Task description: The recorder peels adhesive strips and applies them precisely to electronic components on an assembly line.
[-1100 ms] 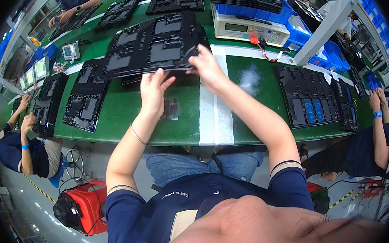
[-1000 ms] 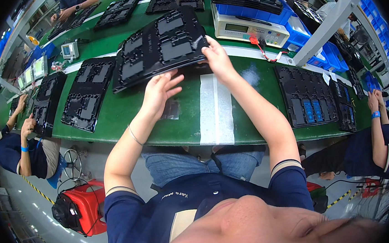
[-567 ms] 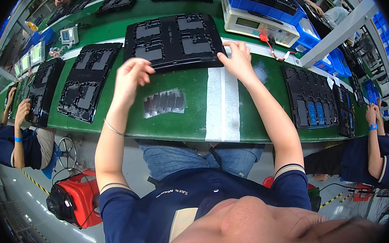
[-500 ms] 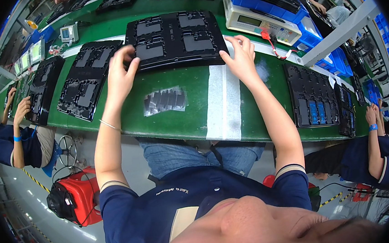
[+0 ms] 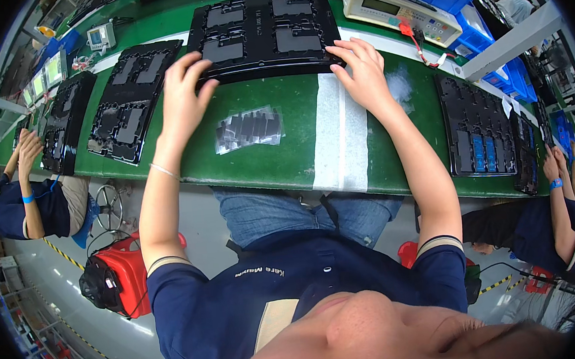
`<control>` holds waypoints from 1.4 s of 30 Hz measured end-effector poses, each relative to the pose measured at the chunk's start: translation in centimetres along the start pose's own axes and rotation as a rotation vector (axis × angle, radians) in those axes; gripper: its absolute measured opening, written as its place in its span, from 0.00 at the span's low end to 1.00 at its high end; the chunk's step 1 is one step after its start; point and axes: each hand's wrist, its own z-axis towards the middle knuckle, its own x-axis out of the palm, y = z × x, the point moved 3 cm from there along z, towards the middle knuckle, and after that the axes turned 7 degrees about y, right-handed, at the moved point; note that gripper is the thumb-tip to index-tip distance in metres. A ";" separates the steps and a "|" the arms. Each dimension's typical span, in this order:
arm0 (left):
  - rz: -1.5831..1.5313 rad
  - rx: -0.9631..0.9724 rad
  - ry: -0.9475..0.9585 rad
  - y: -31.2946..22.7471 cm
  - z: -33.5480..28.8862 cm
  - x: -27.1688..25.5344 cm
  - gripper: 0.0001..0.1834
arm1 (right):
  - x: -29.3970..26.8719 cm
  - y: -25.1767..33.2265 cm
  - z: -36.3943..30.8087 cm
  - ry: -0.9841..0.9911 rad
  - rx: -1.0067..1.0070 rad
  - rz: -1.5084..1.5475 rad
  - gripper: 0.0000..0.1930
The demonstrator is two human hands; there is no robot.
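While hands (image 5: pixel 184 96) (image 5: pixel 364 77) flank a black tray (image 5: pixel 261 36), an instrument (white) (image 5: pixel 401 14) stands near.

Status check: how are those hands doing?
Left hand open, at near-left corner of black molded tray. Right hand open, at near-right corner. Dark film strips in front, apart from tray.

The near worktop (image 5: pixel 279 163) leaves room to pass over flat film pieces (image 5: pixel 250 130), between the left tray (image 5: pixel 134 100) and right tray (image 5: pixel 478 127); the wide black tray (image 5: pixel 259 36) bars the far middle, the boxy meter (image 5: pixel 399 10) the far right.
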 end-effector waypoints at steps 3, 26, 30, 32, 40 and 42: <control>-0.429 0.115 0.502 -4.2 -0.9 -0.1 0.29 | -1.0 1.3 -0.3 0.022 -0.023 0.128 0.15; -0.897 -0.029 0.704 -9.0 2.3 1.7 0.12 | -1.4 4.3 -3.4 0.355 -0.043 1.074 0.16; -0.953 -0.006 0.755 -9.8 3.3 3.3 0.15 | -2.2 3.9 -3.7 0.608 -0.115 1.046 0.19; -0.973 -0.009 0.760 -10.2 3.8 3.9 0.15 | -2.9 3.5 -3.8 0.643 -0.072 1.145 0.18; -0.979 0.025 0.861 -11.3 5.0 5.4 0.19 | -2.7 1.3 -3.9 0.553 -0.173 0.923 0.11; -1.139 -0.095 0.891 -11.1 4.0 6.2 0.17 | -2.8 1.4 -4.0 0.608 -0.123 0.963 0.11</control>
